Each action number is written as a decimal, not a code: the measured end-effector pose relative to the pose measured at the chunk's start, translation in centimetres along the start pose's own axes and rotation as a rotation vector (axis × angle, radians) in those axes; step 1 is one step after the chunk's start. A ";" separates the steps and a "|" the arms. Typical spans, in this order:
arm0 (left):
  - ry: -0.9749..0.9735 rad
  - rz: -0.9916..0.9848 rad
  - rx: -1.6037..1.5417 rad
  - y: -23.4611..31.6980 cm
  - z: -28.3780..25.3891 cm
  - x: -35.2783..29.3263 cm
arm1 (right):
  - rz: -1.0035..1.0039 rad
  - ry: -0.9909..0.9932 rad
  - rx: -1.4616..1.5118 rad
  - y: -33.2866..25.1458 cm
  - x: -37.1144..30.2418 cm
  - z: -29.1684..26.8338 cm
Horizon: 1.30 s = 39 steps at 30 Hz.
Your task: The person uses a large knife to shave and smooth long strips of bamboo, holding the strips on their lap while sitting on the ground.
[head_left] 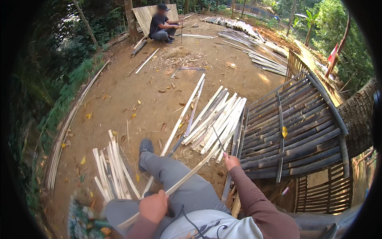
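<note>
My left hand is closed around a pale bamboo strip. The strip runs slantwise across my lap, from beside my left hip up toward the right. In my right hand is a knife, its thin dark blade pointing forward and left. The blade crosses the far part of the strip; whether the edge touches it I cannot tell. Just beyond lies a pile of split bamboo strips on the ground. A smaller bundle of pale strips rests left of my knee.
A dark bamboo slat bench stands close on my right, with a tree trunk behind it. Long poles edge the dirt ground at left. Another person squats far off near shavings and more strips.
</note>
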<state>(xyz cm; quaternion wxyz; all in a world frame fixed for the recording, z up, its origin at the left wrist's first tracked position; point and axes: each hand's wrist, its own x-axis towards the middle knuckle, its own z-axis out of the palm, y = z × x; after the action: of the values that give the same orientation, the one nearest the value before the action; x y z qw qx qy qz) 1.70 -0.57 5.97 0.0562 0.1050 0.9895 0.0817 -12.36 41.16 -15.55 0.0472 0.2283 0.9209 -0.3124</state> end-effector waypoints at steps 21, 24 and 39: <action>-0.075 -0.052 0.022 -5.9 -4.7 -2.3 | -0.012 -0.120 -0.067 -0.2 -0.4 0.2; -0.044 -0.052 0.017 -6.0 -4.5 -1.8 | -0.027 -0.132 -0.026 -1.3 0.3 0.9; -0.062 -0.070 0.038 -5.2 -4.0 -1.9 | -0.381 -0.100 -0.292 -4.7 -0.4 0.9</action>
<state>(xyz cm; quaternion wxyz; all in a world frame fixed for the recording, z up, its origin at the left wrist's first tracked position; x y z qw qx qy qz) 2.02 -6.61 9.13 0.0877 0.0737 0.9917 0.0577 -14.22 37.16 -13.57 0.0657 0.0257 0.9792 -0.1902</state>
